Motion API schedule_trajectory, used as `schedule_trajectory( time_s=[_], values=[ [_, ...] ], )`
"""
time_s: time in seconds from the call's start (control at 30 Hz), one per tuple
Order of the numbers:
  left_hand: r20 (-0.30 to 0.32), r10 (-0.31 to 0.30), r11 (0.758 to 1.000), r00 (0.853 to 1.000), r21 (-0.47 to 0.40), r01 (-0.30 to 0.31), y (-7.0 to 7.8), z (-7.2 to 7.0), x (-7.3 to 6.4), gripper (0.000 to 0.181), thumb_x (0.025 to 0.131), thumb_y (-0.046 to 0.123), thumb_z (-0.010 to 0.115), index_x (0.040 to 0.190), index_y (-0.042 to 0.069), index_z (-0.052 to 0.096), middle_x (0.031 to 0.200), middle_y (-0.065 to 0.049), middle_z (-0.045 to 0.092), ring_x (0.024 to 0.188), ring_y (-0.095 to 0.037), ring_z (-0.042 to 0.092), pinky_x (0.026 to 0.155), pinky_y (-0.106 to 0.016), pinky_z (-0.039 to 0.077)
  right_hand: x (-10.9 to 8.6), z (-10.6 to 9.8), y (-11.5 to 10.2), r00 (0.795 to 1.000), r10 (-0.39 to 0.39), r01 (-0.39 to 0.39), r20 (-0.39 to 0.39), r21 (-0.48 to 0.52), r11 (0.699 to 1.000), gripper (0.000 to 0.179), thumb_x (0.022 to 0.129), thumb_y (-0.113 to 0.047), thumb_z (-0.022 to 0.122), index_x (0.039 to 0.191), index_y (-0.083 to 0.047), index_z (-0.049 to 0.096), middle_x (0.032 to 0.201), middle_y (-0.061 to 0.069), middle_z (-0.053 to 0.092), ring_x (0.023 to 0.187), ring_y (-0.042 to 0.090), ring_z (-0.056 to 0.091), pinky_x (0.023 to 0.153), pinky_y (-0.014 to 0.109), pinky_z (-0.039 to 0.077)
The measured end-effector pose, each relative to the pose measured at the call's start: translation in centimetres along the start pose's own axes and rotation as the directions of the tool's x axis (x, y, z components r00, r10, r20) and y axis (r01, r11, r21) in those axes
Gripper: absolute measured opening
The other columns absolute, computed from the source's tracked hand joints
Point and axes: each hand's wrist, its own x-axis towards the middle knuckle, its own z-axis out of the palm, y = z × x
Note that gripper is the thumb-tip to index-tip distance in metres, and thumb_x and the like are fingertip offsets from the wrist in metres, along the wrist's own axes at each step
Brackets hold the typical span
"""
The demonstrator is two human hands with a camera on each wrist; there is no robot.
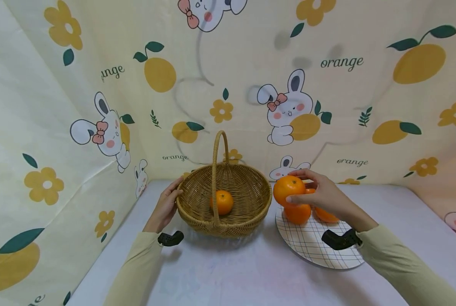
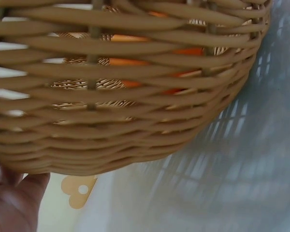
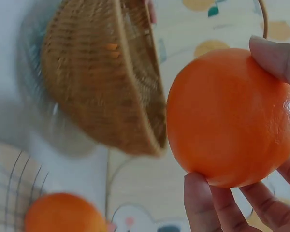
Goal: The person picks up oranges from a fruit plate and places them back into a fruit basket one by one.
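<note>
1. The counter (image 1: 228, 272) carries the basket and plate.
2. The basket (image 1: 197, 222) sits mid-scene, mouth upward; its handle (image 1: 214, 170) spans 6 to 12 o'clock, while the rim looks longest from 9 to 3.
3. The plate (image 1: 308, 248), at the basket's 4 o'clock, bears at least two oranges (image 1: 297, 215).
4. The left hand (image 1: 163, 209) pinches the rim around 9 o'clock.
5. The right hand (image 1: 329, 196), at 3 o'clock, has thumb and fingers clamped round the held orange (image 1: 288, 191).
6. That orange hangs above the plate's 11 o'clock edge: nearly round, no clear long axis, stem spot towards 1.
7. The basket orange (image 1: 224, 202) lies inside.
8. Step in hand, seemingly: carrying fruit; moving towards 9 would call for clearing rim and handle.
</note>
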Motion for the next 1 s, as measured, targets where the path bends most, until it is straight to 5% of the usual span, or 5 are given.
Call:
schedule_trajectory(
  time_s=[0.43,1.0],
  values=[
    [-0.015,-0.001,1.0,1.0,0.004,0.001,-0.1,-0.2,0.0,0.053,0.102,0.002,0.038,0.153,0.005,0.026,0.159,-0.007,0.018,0.143,-0.024,0.02,0.112,-0.041,0.024,4.8,4.7,-3.8,0.99,-0.092,0.097,0.106,-0.046,0.994,0.065,0.076,-0.038,0.082,0.131,-0.017,0.056,0.126,0.007,0.054,0.104,0.029,0.054,0.081,0.04,0.05],
    [0.002,0.022,1.0,1.0,0.022,-0.022,-0.2,-0.1,0.2,0.052,0.102,0.001,0.036,0.153,0.004,0.025,0.159,-0.009,0.016,0.143,-0.024,0.019,0.113,-0.04,0.023,7.9,11.4,-1.9,0.976,-0.098,0.109,0.192,-0.044,0.993,0.062,0.07,-0.031,0.087,0.123,-0.013,0.061,0.117,0.003,0.059,0.097,0.02,0.061,0.083,0.034,0.052]
  ],
)
